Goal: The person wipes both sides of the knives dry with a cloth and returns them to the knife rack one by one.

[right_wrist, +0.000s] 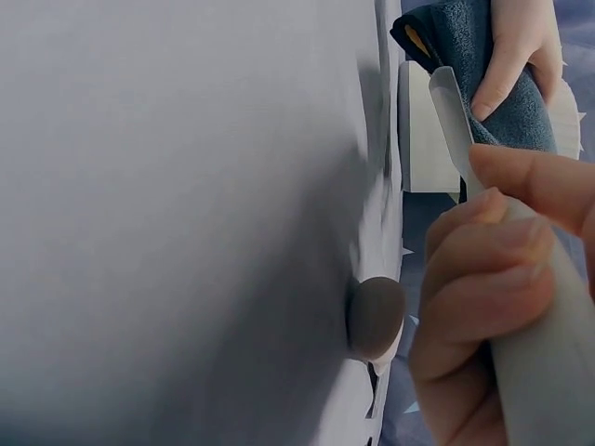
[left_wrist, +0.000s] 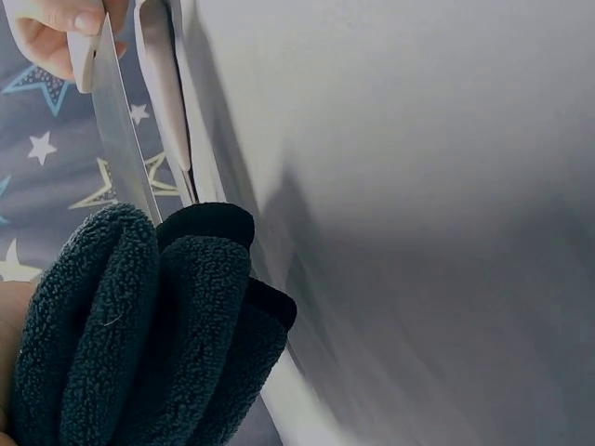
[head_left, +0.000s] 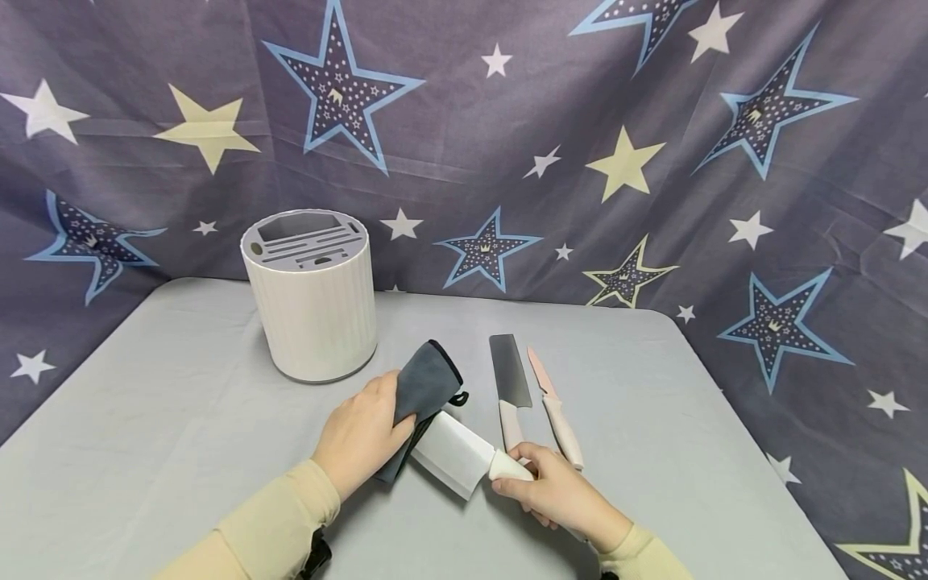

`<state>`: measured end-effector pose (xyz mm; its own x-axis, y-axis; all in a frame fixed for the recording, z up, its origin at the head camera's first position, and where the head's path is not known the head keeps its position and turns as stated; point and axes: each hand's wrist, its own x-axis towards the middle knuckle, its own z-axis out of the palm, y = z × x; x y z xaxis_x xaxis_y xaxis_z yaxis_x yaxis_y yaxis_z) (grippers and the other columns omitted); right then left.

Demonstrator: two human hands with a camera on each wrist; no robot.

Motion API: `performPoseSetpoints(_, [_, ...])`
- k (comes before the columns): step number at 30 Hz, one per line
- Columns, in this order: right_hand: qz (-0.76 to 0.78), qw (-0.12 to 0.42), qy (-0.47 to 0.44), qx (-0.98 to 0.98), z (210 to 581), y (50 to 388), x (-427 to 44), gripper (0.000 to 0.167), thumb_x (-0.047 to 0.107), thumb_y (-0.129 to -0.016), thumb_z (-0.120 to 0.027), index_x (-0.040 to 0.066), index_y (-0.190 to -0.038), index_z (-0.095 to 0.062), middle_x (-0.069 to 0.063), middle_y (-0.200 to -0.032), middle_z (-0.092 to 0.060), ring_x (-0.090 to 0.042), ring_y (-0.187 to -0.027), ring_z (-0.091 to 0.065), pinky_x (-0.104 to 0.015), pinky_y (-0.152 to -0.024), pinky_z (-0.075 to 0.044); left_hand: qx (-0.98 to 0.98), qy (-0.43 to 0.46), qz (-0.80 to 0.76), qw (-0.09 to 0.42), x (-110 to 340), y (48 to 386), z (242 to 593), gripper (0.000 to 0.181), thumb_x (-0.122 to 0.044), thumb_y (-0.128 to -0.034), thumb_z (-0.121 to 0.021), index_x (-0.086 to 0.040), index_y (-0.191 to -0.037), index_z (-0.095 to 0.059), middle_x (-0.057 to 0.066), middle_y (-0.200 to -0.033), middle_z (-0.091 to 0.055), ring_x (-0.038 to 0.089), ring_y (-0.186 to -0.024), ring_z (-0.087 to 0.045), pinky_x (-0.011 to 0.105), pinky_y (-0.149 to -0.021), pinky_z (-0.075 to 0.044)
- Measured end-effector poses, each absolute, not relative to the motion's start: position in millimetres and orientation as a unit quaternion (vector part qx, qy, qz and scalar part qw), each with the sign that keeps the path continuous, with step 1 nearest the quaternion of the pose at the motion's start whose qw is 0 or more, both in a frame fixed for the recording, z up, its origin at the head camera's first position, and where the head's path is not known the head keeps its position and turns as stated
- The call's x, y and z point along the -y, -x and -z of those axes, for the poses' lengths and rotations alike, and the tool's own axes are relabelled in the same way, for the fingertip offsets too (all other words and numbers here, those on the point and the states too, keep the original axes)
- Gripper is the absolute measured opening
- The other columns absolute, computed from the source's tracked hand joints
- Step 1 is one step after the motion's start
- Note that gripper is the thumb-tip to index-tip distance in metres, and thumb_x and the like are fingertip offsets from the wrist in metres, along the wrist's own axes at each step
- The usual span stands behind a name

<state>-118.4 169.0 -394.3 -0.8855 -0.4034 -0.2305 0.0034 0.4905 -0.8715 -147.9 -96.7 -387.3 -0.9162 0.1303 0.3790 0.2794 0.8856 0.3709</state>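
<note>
Over the table (head_left: 181,459), the cleaver (head_left: 453,453) is gripped by the right hand (head_left: 557,489), blade end covered by the cloth (head_left: 426,383) clutched in the left hand (head_left: 362,428); wiping is judged unfinished. Whether the grey knife (head_left: 510,369) and pink knife (head_left: 561,428) (lying alongside) are done cannot be told.

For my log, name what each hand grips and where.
Right hand: broad silvery cleaver, by its white handle. Left hand: folded blue-grey towelling cloth, about its middle.
</note>
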Motion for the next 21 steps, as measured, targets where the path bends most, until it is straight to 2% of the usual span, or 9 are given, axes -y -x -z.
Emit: performPoseSetpoints(21, [0.491, 0.209, 0.119, -0.837, 395.5, 117.6, -170.1, 0.027, 0.023, -0.087, -0.073, 0.004, -0.099, -0.057, 0.000, -0.058, -0.050, -0.007, -0.039, -0.039, -0.023, -0.036, -0.032, 0.954, 0.105, 0.211, 0.183, 103.4, 148.6, 389.5, 0.047, -0.020, -0.0819, -0.075, 0.003, -0.119, -0.058, 0.016, -0.099, -0.069, 0.035, -0.078, -0.068, 0.050, -0.066, -0.053])
